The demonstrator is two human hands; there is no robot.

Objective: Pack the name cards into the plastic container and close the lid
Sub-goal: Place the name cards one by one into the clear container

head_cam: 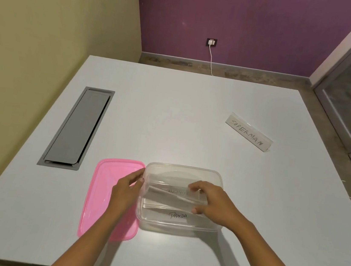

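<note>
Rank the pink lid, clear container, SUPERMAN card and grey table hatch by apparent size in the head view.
1. grey table hatch
2. pink lid and clear container: too alike to rank
3. SUPERMAN card, though farther away

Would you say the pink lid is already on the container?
No, the lid lies flat on the table, left of the open container.

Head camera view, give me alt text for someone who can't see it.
A person's right hand lowers a name card into a clear plastic container while the left hand steadies its left rim. A card marked PANDA already lies inside; the pink lid rests beside it, and a SUPERMAN card waits farther off on the white table.
</note>
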